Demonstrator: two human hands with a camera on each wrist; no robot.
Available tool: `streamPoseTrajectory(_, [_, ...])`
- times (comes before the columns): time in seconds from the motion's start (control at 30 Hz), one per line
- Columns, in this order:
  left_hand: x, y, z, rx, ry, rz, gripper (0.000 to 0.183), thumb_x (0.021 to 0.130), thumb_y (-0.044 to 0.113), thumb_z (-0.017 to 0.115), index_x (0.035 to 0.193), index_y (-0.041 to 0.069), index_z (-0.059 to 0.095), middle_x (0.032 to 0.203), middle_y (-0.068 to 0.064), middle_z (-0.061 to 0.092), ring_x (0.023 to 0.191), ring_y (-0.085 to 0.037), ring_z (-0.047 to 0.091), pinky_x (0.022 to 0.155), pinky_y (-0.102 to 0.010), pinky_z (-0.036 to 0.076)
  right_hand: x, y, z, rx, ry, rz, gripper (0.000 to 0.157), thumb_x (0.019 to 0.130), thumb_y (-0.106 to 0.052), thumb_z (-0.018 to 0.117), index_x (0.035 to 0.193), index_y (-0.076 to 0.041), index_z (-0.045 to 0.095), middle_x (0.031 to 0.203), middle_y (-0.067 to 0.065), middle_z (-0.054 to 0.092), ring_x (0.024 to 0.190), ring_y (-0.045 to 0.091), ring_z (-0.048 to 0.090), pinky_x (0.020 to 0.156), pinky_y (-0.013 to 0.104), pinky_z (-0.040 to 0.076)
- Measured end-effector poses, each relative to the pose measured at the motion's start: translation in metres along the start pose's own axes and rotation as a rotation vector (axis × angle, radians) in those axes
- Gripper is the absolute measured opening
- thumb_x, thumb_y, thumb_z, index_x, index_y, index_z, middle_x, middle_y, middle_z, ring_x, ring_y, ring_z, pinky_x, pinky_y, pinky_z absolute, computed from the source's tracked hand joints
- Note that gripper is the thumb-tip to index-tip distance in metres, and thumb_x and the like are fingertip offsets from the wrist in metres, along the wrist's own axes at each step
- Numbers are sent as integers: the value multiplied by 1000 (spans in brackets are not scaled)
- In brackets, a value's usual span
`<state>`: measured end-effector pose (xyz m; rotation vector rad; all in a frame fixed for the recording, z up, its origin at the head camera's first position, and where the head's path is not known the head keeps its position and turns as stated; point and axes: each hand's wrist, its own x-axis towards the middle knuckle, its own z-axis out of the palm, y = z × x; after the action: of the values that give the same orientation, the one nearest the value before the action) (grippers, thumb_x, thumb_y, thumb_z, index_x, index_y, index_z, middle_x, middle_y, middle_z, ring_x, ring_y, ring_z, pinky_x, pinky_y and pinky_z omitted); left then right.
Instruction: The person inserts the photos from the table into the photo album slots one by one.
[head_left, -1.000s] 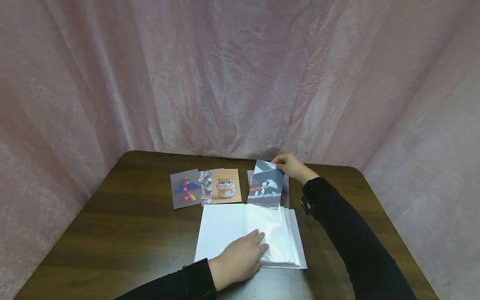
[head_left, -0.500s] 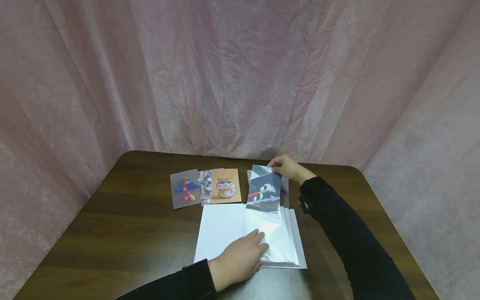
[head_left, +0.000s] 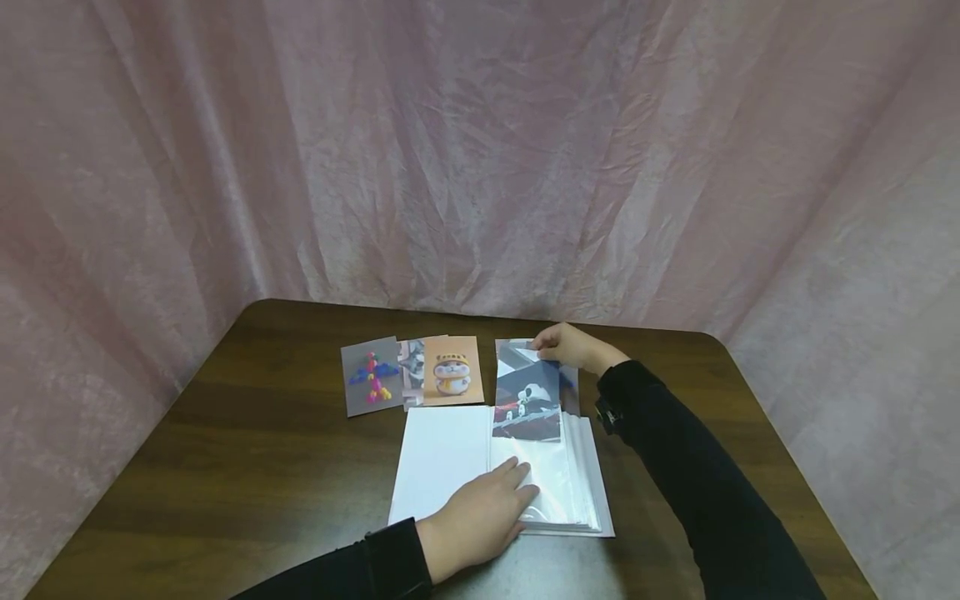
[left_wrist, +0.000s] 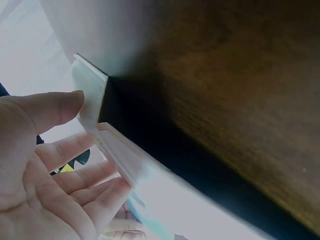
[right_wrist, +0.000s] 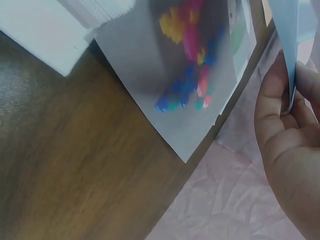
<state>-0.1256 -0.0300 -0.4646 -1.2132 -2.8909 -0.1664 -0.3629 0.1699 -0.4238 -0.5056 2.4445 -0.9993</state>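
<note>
An open photo album [head_left: 442, 450] with clear pocket pages lies on the table, a white inside cover at its left. Across the pocket page my left hand [head_left: 476, 521] rests with fingers extended; in the left wrist view the left hand [left_wrist: 55, 185] has its fingers at the album's edge. By its upper right corner my right hand [head_left: 573, 346] pinches a grey photo [head_left: 528, 400] with a white cartoon figure. The photo's lower part overlaps the top of the pocket page. In the right wrist view the photo [right_wrist: 289, 45] is edge-on between thumb and fingers.
Several photos lie behind the album: one of a colourful figure [head_left: 371, 379], one of a cat [head_left: 412, 367], and an orange one [head_left: 453, 371]. Another photo [right_wrist: 150, 75] lies beneath the right hand. Pink curtains [head_left: 480, 167] hang behind the wooden table [head_left: 247, 433].
The right hand has moved the photo down toward me, so more of it overlaps the pocket page. The left hand has stayed on the album.
</note>
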Motion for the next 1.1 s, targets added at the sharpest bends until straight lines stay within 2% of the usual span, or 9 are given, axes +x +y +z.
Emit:
streamPoseTrajectory(0.23, [1, -2, 6, 28, 27, 19, 41, 93, 29, 71, 129, 11, 66, 141, -14, 56, 135, -29, 50, 108, -33, 43, -1, 6, 5, 12, -50, -16, 19, 99, -3, 59, 114, 1, 71, 101, 8, 69, 90, 18, 62, 81, 32, 53])
streamPoseTrajectory(0.73, [-1, -5, 4, 23, 56, 32, 44, 91, 26, 74, 129, 8, 64, 141, -16, 56, 134, -30, 50, 109, -35, 42, -8, 8, 22, 11, -157, -5, 19, 98, -2, 61, 114, 1, 71, 100, 4, 68, 87, 14, 59, 81, 35, 53])
streamPoseTrajectory(0.9, [-1, -5, 5, 27, 59, 22, 46, 90, 27, 75, 130, 8, 63, 142, -16, 55, 134, -30, 51, 109, -35, 42, -11, 8, 27, 36, -206, -8, 17, 97, 0, 61, 111, 2, 71, 96, 3, 67, 83, 13, 55, 75, 36, 51])
streamPoseTrajectory(1.1, [-1, -5, 4, 39, 66, 26, 49, 90, 28, 75, 132, 7, 62, 141, -17, 55, 133, -30, 51, 109, -35, 43, -17, 8, 32, 46, -226, -8, 16, 94, 1, 64, 109, 3, 72, 90, 1, 69, 81, 12, 55, 70, 33, 49])
